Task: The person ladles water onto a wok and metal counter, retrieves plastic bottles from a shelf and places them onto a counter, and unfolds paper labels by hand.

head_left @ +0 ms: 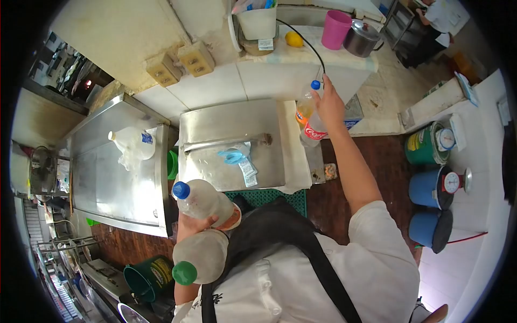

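My left hand is wrapped around a cloudy plastic bottle with a blue cap, held against my body. Another plastic bottle with a green cap is tucked along my left forearm. My right hand reaches out and closes around the upper part of a clear plastic bottle with a red label; its cap is hidden by the hand. Right beside it stands a blue-capped bottle with orange liquid inside. A steel lid with a bar handle lies before me, carrying a light-blue glove and small packets.
A white jug sits on the steel counter at left. A pink tumbler, a steel pot and a lemon are on the back ledge. Buckets line the right wall. Another person stands far right.
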Available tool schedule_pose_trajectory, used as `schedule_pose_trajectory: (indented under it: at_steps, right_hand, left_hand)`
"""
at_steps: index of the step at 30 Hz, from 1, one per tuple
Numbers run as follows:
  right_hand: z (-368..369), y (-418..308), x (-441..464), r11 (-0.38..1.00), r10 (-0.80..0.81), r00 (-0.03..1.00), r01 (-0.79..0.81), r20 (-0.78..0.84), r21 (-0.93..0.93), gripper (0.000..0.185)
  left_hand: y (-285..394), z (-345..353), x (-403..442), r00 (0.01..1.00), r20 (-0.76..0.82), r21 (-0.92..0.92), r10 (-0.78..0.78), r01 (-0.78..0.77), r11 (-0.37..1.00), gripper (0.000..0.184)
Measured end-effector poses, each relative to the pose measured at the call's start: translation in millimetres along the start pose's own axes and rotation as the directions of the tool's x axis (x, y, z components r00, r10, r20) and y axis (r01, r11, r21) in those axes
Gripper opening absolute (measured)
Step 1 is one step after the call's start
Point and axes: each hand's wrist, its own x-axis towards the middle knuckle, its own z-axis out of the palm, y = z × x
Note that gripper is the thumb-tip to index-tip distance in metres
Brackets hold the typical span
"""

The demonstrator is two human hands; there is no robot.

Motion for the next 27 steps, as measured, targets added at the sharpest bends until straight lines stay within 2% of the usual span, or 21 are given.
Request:
schedule_pose_trajectory:
  at_steps: [2,5,7,8,11,13,16,18,19,20,21,22,23,24,25,26,27]
  right_hand:
    - [9,4,-5,0.992,-0.118,0.986,0.121,-0.114,0.02,0.061]
    - [16,10,-8,0.992,-0.115,0.993,0.116,-0.016,0.056,0.059]
    - [11,8,-9,0.985,-0.138,0.99,0.141,-0.037,0.096,0.057]
    - [6,6,-12,0.981,-0.151,0.988,0.155,-0.045,0.116,0.056]
    - [-18,6,-17,0.962,-0.005,1.0,-0.002,0.027,0.271,0.051]
    - [-19,20,-29,0.94,0.05,0.993,-0.012,-0.102,0.341,0.046]
    - [-33,29,-57,0.886,0.173,0.953,-0.04,-0.249,0.462,0.036]
    - [-70,-15,-80,0.805,0.199,0.974,-0.1,-0.108,0.585,0.034]
    - [-86,-40,-89,0.797,0.083,0.996,-0.053,-0.021,0.601,0.025]
    - [-98,-69,-96,0.715,-0.056,0.989,-0.058,0.14,0.697,0.017]
    - [-110,-97,-98,0.63,-0.361,0.923,0.135,0.134,0.765,0.021]
    - [-122,-126,-100,0.461,-0.632,0.767,0.252,0.115,0.851,0.026]
    - [-135,-157,-101,0.285,-0.784,0.619,0.286,0.051,0.915,0.049]
    - [-148,-186,-100,0.154,-0.877,0.479,0.211,0.035,0.965,0.072]
    - [-166,-225,-105,0.093,-0.936,0.346,0.054,0.069,0.994,0.078]
    - [-173,-239,-103,0.091,-0.94,0.326,-0.035,0.097,0.995,0.074]
    - [-169,-250,-107,0.072,-0.939,0.334,-0.031,0.078,0.997,0.069]
  left_hand:
    - [9,8,4,0.999,0.012,-0.008,-0.042,0.042,0.999,0.086]
    - [30,24,8,0.994,0.039,-0.015,-0.1,0.101,0.995,0.084]
    - [39,31,12,0.994,0.03,0.047,-0.108,0.107,0.993,0.084]
    - [37,31,14,0.995,0.043,0.02,-0.085,0.085,0.996,0.085]
    - [32,29,17,0.997,0.066,-0.017,-0.046,0.047,0.999,0.085]
    - [32,27,18,0.997,0.056,0.017,-0.056,0.056,0.998,0.083]
    - [17,23,23,0.997,0.076,0.024,0.025,-0.027,0.999,0.081]
    - [26,28,29,0.995,0.093,0.004,0.042,-0.042,0.999,0.079]
    - [34,32,30,0.995,0.091,-0.01,0.043,-0.042,0.999,0.079]
    - [42,36,32,0.994,0.108,0.011,-0.001,-0.001,1.0,0.076]
    - [25,32,40,0.99,0.14,0.087,-0.007,-0.005,0.996,0.076]
    - [18,33,44,0.99,0.143,0.065,-0.008,-0.001,0.998,0.076]
    - [18,39,47,0.987,0.157,0.044,-0.012,0.005,0.999,0.075]
    - [29,49,47,0.984,0.153,-0.246,-0.088,0.124,0.961,0.075]
    - [49,58,44,0.976,0.164,-0.521,-0.14,0.206,0.828,0.074]
    - [59,62,43,0.957,0.221,-0.736,-0.187,0.289,0.612,0.073]
    - [54,57,44,0.967,0.206,-0.7,-0.149,0.252,0.668,0.073]
